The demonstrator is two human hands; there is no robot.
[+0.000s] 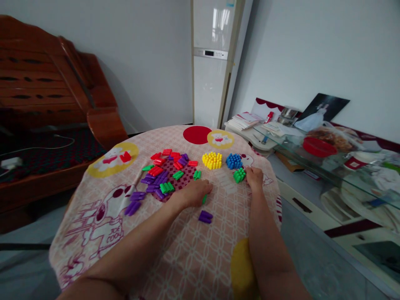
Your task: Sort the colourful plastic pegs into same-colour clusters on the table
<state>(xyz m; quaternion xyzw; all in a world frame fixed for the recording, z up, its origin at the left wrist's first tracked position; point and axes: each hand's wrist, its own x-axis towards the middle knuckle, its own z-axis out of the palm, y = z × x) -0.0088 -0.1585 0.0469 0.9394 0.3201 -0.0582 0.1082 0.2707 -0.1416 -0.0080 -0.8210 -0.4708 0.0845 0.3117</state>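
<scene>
My left hand [197, 193] rests low over the middle of the table, its fingers curled together. A green tubular plastic piece [204, 199] pokes out from under it, at the thumb side. A purple piece [205, 216] lies just nearer to me. My right hand [254, 177] is closed, its fingertips against or right beside an upright green cluster [239, 175]; what they grip, if anything, is hidden. Behind that cluster stands a blue cluster [234, 161], with a yellow cluster [212, 161] to its left.
Scattered purple pieces [154, 180], red pieces [159, 161] and green pieces [167, 187] lie left on the patterned tablecloth [187, 254]. A glass-topped cabinet [331, 166] with papers and bags stands right. A wooden bench [103, 125] is at left.
</scene>
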